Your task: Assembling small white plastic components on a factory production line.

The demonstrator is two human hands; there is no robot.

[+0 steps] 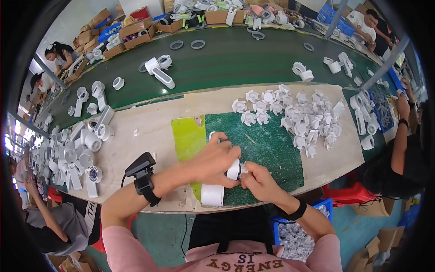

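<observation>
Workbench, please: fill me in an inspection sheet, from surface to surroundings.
Surface: beige board under a green mat; yellow-green strip at the mat's left.
Things: white housing in hand; white cylinder at the near edge.
Clutter: finned parts heaped right; white casings piled left.
Hands: left hand grips the housing; right hand is at its end, grip partly hidden.
Cables: thin black cord below the near edge.
Surroundings: conveyor beyond; blue bin below right; people on both sides.

It's a factory assy area: green belt [244, 59], co-wkrs [362, 25], piled white pts [87, 158].
</observation>
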